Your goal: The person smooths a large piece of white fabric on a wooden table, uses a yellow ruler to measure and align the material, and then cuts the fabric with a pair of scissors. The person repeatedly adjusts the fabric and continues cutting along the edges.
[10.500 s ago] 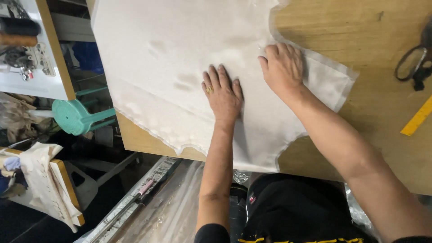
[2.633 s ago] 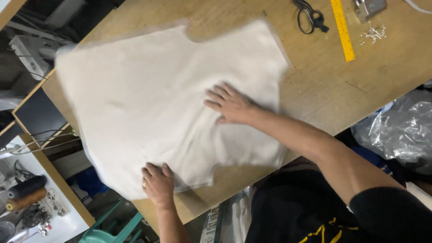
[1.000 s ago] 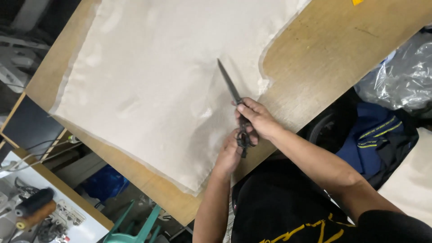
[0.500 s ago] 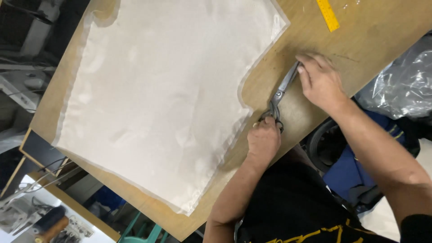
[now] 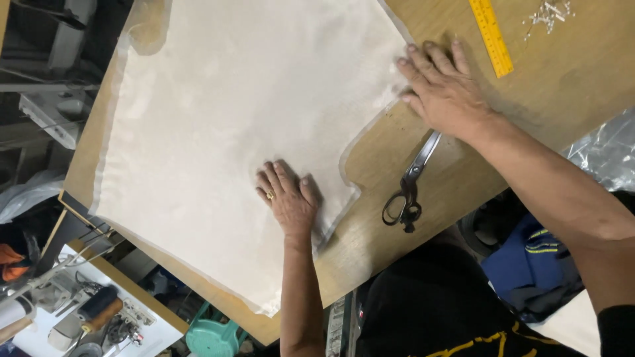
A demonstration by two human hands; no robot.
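A big white cloth (image 5: pixel 231 132) lies flat on the wooden table (image 5: pixel 562 86). Its top runs out of the picture. The left hand (image 5: pixel 288 198) lies open and flat on the cloth near its lower edge, with a ring on one finger. The right hand (image 5: pixel 443 89) is well apart from it, spread flat at the cloth's right edge, holding nothing. Black scissors (image 5: pixel 410 185) lie on the table between the arms. A yellow ruler (image 5: pixel 491 36) is cut off at the top. Small shiny bits (image 5: pixel 548 12) beside it are too tiny to make out.
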